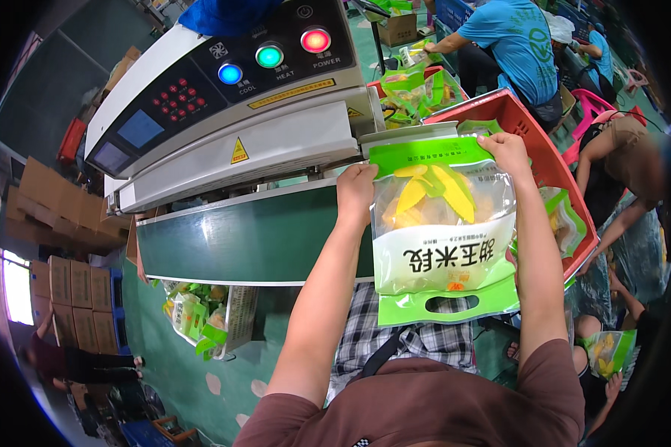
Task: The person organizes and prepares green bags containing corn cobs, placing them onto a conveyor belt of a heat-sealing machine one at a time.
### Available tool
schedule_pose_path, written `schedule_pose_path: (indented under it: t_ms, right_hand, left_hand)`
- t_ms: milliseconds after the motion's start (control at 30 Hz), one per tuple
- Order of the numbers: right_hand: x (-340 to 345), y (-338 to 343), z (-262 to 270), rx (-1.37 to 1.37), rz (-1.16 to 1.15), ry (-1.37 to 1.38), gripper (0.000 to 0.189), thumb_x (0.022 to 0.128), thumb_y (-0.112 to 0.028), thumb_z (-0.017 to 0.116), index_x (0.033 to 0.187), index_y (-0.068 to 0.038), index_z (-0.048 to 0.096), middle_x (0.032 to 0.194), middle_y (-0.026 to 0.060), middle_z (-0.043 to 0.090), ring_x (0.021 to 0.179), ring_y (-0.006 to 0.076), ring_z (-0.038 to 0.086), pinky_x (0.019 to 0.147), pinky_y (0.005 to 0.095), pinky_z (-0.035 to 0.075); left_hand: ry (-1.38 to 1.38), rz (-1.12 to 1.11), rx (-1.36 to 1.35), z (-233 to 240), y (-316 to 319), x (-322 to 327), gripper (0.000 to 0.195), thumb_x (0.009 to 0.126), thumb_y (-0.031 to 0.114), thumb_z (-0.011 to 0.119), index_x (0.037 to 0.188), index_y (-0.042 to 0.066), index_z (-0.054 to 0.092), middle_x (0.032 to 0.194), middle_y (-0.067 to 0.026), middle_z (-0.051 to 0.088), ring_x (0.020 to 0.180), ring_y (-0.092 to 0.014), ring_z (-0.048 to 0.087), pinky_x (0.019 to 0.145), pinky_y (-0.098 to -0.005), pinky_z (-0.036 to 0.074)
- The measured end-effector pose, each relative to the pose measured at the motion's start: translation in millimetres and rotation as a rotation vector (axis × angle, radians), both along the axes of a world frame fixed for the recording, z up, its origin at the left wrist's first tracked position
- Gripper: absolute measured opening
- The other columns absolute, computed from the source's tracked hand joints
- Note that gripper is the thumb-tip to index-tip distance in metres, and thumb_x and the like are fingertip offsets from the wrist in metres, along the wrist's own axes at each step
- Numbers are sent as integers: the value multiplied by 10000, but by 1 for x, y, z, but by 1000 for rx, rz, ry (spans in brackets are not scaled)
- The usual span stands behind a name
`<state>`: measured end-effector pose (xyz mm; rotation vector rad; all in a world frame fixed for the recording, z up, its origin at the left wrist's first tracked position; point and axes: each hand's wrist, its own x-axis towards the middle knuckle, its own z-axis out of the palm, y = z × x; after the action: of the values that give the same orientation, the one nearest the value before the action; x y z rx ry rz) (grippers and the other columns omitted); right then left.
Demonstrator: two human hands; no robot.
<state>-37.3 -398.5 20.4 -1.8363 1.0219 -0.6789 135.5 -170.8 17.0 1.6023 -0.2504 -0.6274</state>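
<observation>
A green and clear plastic pouch (444,246) of corn pieces hangs between my two hands, its cut-out handle end towards my body. My left hand (358,190) pinches the pouch's far left corner. The opposite far corner is gripped by my right hand (504,152). Just beyond the pouch's far edge is the end of a continuous band sealing machine (240,134), with lit blue, green and red buttons. Its green conveyor belt (251,240) runs off to the left of the pouch.
A red plastic crate (579,223) with filled pouches stands at my right. Below the belt, a white basket (241,315) holds more pouches. Several people work nearby, one in a blue shirt (509,42). Stacked cartons (81,285) stand at far left.
</observation>
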Motion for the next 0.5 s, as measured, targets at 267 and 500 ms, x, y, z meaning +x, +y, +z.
schedule_pose_path:
  t_ms: [267, 500]
  right_hand:
    - [34, -7, -2, -47, 32, 150, 294, 733, -279, 697, 695, 9, 654, 541, 32, 548, 496, 82, 481, 495, 266, 394]
    - [53, 6, -11, -52, 21, 143, 308, 729, -285, 704, 662, 11, 648, 550, 31, 564, 491, 83, 481, 492, 260, 396]
  left_hand:
    - [-57, 59, 26, -17, -3, 28, 136, 746, 130, 615, 688, 9, 594, 606, 7, 524, 529, -64, 436, 482, -238, 338]
    - [17, 143, -23, -37, 8, 61, 153, 683, 115, 672, 733, -8, 595, 666, -22, 568, 557, -101, 464, 520, -263, 365]
